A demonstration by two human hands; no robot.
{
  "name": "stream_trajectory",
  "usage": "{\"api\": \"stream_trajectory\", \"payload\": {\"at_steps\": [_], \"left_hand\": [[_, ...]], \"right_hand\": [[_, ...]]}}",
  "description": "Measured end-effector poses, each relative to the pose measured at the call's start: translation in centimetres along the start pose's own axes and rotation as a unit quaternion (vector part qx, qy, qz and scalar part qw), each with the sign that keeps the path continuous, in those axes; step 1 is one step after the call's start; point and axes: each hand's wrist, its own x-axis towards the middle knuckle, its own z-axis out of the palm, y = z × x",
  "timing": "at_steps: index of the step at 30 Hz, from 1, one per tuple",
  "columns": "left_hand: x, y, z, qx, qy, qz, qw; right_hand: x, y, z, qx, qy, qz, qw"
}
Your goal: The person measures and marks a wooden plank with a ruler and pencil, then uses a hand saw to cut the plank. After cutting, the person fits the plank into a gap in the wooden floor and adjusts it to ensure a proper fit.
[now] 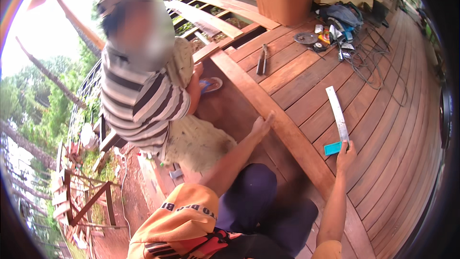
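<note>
A long reddish-brown wooden board (254,97) runs diagonally across the deck in front of me. My left hand (261,126) is closed on its left edge, fingers curled at the side. To the right of the board, my right hand (346,153) grips a try square (338,115) near its corner. The square has a silver metal blade pointing away from me and a teal handle (332,148) turned left, held over the deck planks. Further off, a dark long-handled tool (262,60), like pincers, lies on the planks beyond the board.
A co-worker in a striped shirt (139,93) crouches at left, one hand near the board's far end. Cables (378,62), a cutting disc (305,38) and piled tools lie at the back right. Open joists (203,14) show gaps behind. The deck edge drops off at left.
</note>
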Motion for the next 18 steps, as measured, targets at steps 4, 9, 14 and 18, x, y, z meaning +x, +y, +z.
{"api": "stream_trajectory", "payload": {"at_steps": [4, 9, 14, 18], "left_hand": [[-9.6, -3.5, -3.3, 0.58, 0.033, 0.221, 0.784], [-16.0, -4.8, -9.3, 0.675, 0.118, 0.447, 0.575], [-18.3, -5.4, -15.7, 0.721, 0.01, 0.298, 0.625], [-21.3, -0.3, -20.2, 0.713, -0.018, 0.106, 0.693]], "right_hand": [[0.4, -0.9, -2.0, -0.018, -0.064, 0.032, 0.997], [2.1, 3.4, -0.9, -0.015, -0.002, -0.02, 1.0], [1.4, 2.5, 0.4, 0.025, -0.038, -0.043, 0.998], [0.9, 0.9, 0.3, 0.052, -0.02, -0.056, 0.997]]}}
